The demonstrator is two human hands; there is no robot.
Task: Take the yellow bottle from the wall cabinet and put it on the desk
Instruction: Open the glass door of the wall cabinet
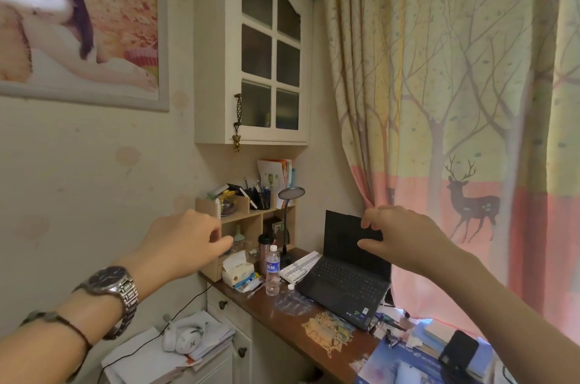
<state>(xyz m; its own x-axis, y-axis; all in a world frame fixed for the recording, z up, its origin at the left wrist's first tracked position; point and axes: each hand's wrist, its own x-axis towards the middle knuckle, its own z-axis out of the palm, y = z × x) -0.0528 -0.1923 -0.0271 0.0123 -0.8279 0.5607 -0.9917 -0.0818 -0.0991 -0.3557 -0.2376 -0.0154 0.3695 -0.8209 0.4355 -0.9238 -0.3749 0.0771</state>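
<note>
The white wall cabinet (232, 47) hangs high in the corner, its glass-paned door closed; a dark metal handle (237, 110) sits at the door's lower left. Behind the dim panes I cannot make out a yellow bottle. My left hand (185, 242), with a wristwatch on the wrist, is raised well below the cabinet, fingers loosely curled and holding nothing. My right hand (398, 236) hovers in front of the laptop screen, fingers apart and empty. The brown desk (260, 305) runs below both hands.
On the desk stand a wooden organiser (251, 217), a tissue box (238, 270), a clear water bottle (272, 270), a black desk lamp (290, 195), a white keyboard (299, 266) and an open laptop (345, 280). A patterned curtain (455, 85) hangs right. White headphones (183, 338) lie on papers at lower left.
</note>
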